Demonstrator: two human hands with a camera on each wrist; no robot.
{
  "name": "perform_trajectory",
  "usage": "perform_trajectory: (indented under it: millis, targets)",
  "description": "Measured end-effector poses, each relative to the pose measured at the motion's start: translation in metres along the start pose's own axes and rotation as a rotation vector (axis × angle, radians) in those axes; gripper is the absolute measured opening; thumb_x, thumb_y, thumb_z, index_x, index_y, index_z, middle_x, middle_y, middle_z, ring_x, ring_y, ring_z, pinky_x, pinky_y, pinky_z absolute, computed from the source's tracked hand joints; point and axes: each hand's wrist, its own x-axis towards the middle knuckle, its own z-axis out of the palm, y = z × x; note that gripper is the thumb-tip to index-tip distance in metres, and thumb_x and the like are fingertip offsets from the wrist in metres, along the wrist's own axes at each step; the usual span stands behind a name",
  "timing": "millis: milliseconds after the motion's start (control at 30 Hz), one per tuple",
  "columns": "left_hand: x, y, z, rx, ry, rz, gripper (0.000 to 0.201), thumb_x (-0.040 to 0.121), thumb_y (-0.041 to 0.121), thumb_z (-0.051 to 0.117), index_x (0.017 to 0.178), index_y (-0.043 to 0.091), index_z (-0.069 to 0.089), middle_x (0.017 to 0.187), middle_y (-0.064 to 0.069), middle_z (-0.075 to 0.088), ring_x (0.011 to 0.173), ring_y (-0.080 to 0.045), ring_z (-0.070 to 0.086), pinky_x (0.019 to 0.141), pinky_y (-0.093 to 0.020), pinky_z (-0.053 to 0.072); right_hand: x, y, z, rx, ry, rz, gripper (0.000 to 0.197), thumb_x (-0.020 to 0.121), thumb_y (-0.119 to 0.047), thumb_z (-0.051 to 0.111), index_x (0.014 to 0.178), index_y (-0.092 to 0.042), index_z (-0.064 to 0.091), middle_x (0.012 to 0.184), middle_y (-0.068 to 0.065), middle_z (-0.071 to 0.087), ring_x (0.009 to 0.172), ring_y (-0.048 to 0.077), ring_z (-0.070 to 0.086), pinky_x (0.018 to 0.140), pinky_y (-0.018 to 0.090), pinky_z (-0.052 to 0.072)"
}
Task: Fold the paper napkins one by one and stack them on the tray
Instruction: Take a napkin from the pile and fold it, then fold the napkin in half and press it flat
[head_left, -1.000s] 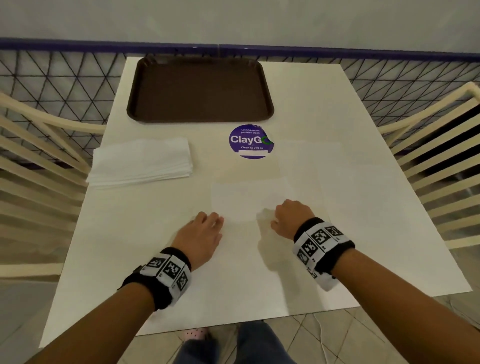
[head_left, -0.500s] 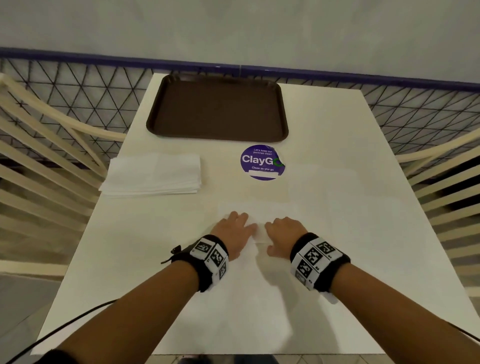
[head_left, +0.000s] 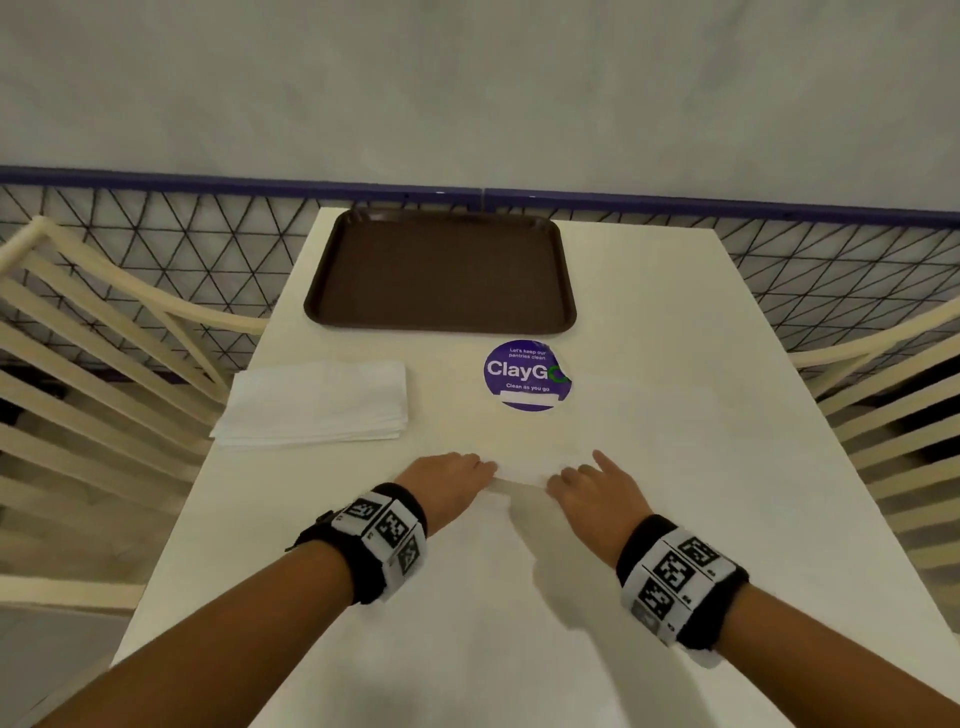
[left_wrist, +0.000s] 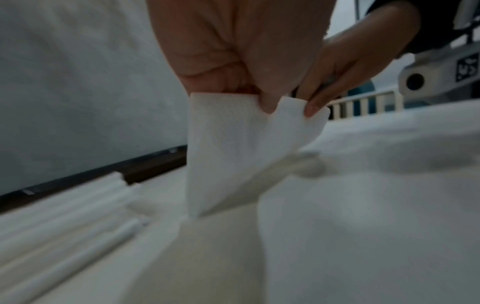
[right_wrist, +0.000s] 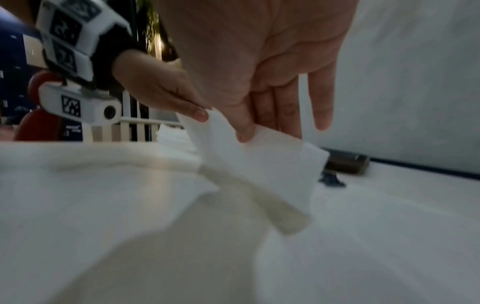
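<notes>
A single white napkin lies on the white table between my hands, its near edge lifted. My left hand pinches the napkin's left near corner between thumb and fingers. My right hand pinches the right near corner, thumb on top of the napkin and the little finger held straight out. A stack of unfolded napkins sits at the table's left edge. The brown tray stands bare at the far end of the table.
A round purple ClayGo sticker marks the table between tray and hands. Cream slatted chairs flank both sides, the other chair on the right. A mesh fence and a wall run behind the table.
Both hands have moved away from me along the table with the napkin's near edge pinched and raised. The head view has tilted up, showing more wall.
</notes>
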Motion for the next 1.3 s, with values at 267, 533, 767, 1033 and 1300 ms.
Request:
perform_trajectory:
  millis: [267, 533, 767, 1033, 1300]
  targets:
    - [-0.037, -0.121, -0.072, 0.113, 0.217, -0.272, 0.043, 0.101, 0.014, 0.029, 0.144, 0.024, 0.030, 0.129, -0.010, 0.054, 0.115, -0.028, 0.054, 0.093, -0.036, 0.044, 0.078, 0.002, -0.125, 0.033, -0.001, -0.003, 0.028, 0.095, -0.008, 0.039, 0.121, -0.010, 0.050, 0.115, 0.011, 0.061, 0.105, 0.030, 0.059, 0.080, 0.035, 0.047]
    - [-0.083, -0.202, -0.078, 0.186, 0.264, -0.436, 0.044, 0.097, 0.006, 0.036, 0.140, 0.017, 0.032, 0.114, -0.008, 0.060, 0.098, -0.026, 0.061, 0.077, -0.032, 0.048, 0.162, -0.061, -0.167, 0.199, 0.084, 0.028, 0.037, 0.096, -0.004, 0.036, 0.132, -0.010, 0.044, 0.127, 0.014, 0.053, 0.116, 0.034, 0.053, 0.090, 0.041, 0.044]
    - [-0.090, -0.221, -0.002, 0.048, 0.261, -0.360, 0.059, 0.095, -0.005, 0.030, 0.149, 0.013, 0.013, 0.156, -0.006, 0.014, 0.139, -0.025, 0.027, 0.113, -0.035, 0.025, 0.172, -0.107, -0.110, 0.242, 0.018, -0.025, 0.056, 0.096, 0.003, 0.026, 0.147, -0.018, 0.022, 0.155, -0.001, 0.022, 0.136, 0.022, 0.033, 0.110, 0.032, 0.028]
    - [-0.084, -0.216, 0.058, -0.021, 0.237, -0.266, 0.067, 0.067, -0.001, 0.076, 0.130, 0.003, 0.052, 0.137, -0.017, 0.049, 0.120, -0.025, 0.055, 0.096, -0.030, 0.047, 0.165, -0.142, -0.052, 0.323, 0.095, -0.079, 0.051, 0.076, 0.010, 0.062, 0.126, -0.003, 0.057, 0.134, 0.014, 0.054, 0.118, 0.025, 0.058, 0.101, 0.034, 0.044]
    - [-0.079, -0.226, 0.082, 0.010, 0.268, -0.212, 0.078, 0.024, -0.008, 0.088, 0.099, 0.007, 0.073, 0.103, -0.011, 0.071, 0.085, -0.022, 0.072, 0.064, -0.031, 0.057, 0.159, -0.147, -0.026, 0.284, 0.052, -0.019, 0.059, 0.026, 0.006, 0.081, 0.082, -0.011, 0.077, 0.085, 0.003, 0.076, 0.071, 0.015, 0.073, 0.061, 0.027, 0.058]
